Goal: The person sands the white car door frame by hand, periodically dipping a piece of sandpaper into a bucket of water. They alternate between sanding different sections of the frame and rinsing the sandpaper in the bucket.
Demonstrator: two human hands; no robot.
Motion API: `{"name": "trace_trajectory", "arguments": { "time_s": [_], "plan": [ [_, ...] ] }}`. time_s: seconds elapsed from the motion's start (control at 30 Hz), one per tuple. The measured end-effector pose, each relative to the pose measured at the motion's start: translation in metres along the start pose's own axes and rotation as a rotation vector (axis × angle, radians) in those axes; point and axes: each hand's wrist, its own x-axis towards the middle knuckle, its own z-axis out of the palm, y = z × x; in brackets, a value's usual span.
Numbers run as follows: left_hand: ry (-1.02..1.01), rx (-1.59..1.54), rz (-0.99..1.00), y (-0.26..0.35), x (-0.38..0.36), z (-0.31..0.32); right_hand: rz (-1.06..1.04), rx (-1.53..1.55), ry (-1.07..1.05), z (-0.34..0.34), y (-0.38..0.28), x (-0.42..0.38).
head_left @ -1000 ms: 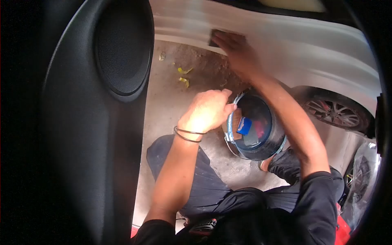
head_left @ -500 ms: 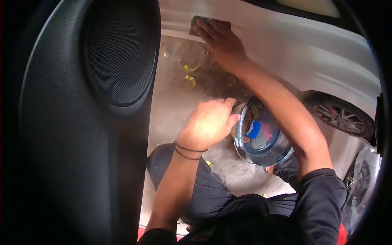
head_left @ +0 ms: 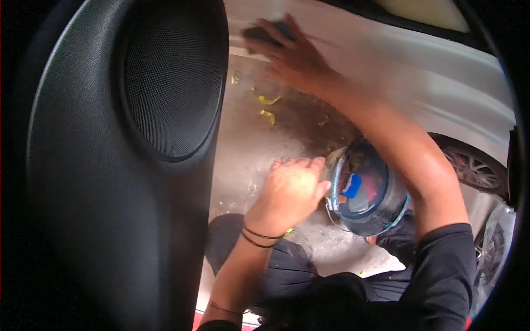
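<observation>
My right hand (head_left: 302,62) presses a dark, flat piece of what looks like sandpaper (head_left: 254,35) to the pale car body panel (head_left: 403,77), close to its lower edge. Motion smears the fingers, which spread over the piece. Lower down, my left hand (head_left: 291,190) hangs over the floor with its back upward. Nothing shows in it; the thumb stands apart and the fingers bend loosely, their tips partly hidden. Just right of the thumb is a dark bucket (head_left: 361,223) with a wire handle, containing a blue block (head_left: 351,186) and a pinkish item (head_left: 370,189) in liquid.
An open car door's black inner trim with a speaker grille (head_left: 174,83) fills the left side. Yellow peel-like scraps (head_left: 269,100) lie on the wet concrete floor (head_left: 243,149). To the right are a wheel (head_left: 475,165) and clear plastic sheeting (head_left: 493,243).
My right hand has slid a little left along the panel with the dark piece. The whole view has shifted slightly; my left hand still hovers beside the bucket.
</observation>
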Motion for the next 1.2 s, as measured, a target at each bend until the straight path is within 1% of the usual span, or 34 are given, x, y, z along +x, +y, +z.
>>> {"name": "trace_trajectory", "arguments": {
  "time_s": [0.03,0.07,0.1,0.13,0.17,0.2,0.23,0.3,0.33,0.4,0.43,0.5,0.53,0.57,0.63,0.67,0.7,0.73,0.77,0.8,0.83,0.9,0.97,1.03,1.07,1.1,1.13,1.17,1.2],
  "plan": [
    [0.011,0.003,0.016,0.000,0.002,0.005,-0.024,-0.003,0.008,0.012,-0.011,0.034],
    [-0.111,-0.045,-0.029,0.005,0.010,-0.005,-0.013,0.000,0.008,0.018,-0.025,0.065],
    [-0.121,-0.043,-0.030,0.004,0.015,-0.006,0.028,-0.138,-0.085,0.020,-0.041,0.094],
    [-0.170,-0.044,-0.049,0.003,0.021,-0.007,0.059,-0.279,-0.176,0.019,-0.048,0.109],
    [-0.217,-0.051,-0.066,0.003,0.026,-0.009,0.054,-0.281,-0.180,0.014,-0.045,0.103],
    [-0.249,-0.020,-0.093,0.001,0.031,-0.010,-0.001,-0.198,-0.109,0.006,-0.035,0.085],
    [-0.235,-0.022,-0.071,-0.004,0.032,-0.009,-0.056,-0.130,-0.034,-0.006,-0.016,0.066],
    [-0.086,-0.172,0.001,-0.017,0.031,-0.006,0.011,0.098,-0.045,-0.021,0.013,-0.014],
    [-0.123,-0.157,-0.014,-0.025,0.032,-0.009,0.028,0.078,-0.115,-0.047,0.025,-0.055],
    [-0.182,-0.100,-0.118,-0.028,0.029,-0.022,0.090,0.084,-0.251,-0.096,0.044,-0.135],
    [-0.220,-0.061,-0.185,-0.030,0.027,-0.028,0.137,0.104,-0.315,-0.113,0.051,-0.160],
    [-0.165,-0.032,-0.182,-0.040,0.018,-0.030,0.154,0.131,-0.314,-0.130,0.054,-0.166],
    [-0.123,-0.012,-0.194,-0.042,0.016,-0.029,0.170,0.178,-0.324,-0.133,0.060,-0.165],
    [-0.111,-0.006,-0.191,-0.039,0.016,-0.029,0.165,0.170,-0.314,-0.121,0.061,-0.153],
    [-0.104,0.040,-0.210,-0.038,0.013,-0.025,0.141,0.269,-0.218,-0.080,0.045,-0.100],
    [-0.065,0.091,-0.134,-0.037,0.011,-0.021,0.088,0.223,-0.172,-0.068,0.034,-0.068],
    [-0.074,0.089,-0.143,-0.036,0.013,-0.018,0.040,0.181,-0.132,-0.057,0.023,-0.040],
    [-0.098,0.028,-0.107,-0.032,0.016,-0.015,0.043,0.192,-0.140,-0.046,0.013,-0.019],
    [-0.124,-0.033,-0.065,-0.028,0.020,-0.012,0.047,0.200,-0.069,-0.038,0.006,-0.003],
    [-0.132,-0.033,-0.065,-0.027,0.026,-0.007,0.051,0.203,0.009,-0.034,0.004,0.003],
    [-0.118,-0.027,-0.028,-0.025,0.032,0.000,0.059,0.202,0.005,-0.035,0.005,-0.002],
    [-0.105,-0.030,0.023,-0.017,0.046,0.002,-0.021,0.090,-0.014,-0.041,0.014,-0.019],
    [-0.101,-0.101,0.036,-0.005,0.044,-0.002,0.008,0.013,-0.277,-0.077,0.021,-0.076],
    [-0.144,-0.139,0.013,-0.004,0.038,-0.005,0.093,-0.006,-0.318,-0.115,0.034,-0.142],
    [-0.142,-0.137,0.020,-0.008,0.033,-0.006,0.106,-0.013,-0.306,-0.127,0.045,-0.185],
    [-0.137,-0.134,0.029,-0.014,0.030,-0.007,0.118,-0.023,-0.292,-0.132,0.053,-0.212],
    [-0.142,-0.063,-0.014,-0.016,0.026,-0.010,0.111,-0.026,-0.292,-0.126,0.052,-0.212],
    [-0.136,-0.066,-0.015,-0.018,0.019,-0.012,0.145,0.051,-0.285,-0.118,0.051,-0.211],
    [-0.172,-0.018,-0.093,-0.020,0.013,-0.014,0.186,0.129,-0.280,-0.108,0.050,-0.212]
  ]
}}
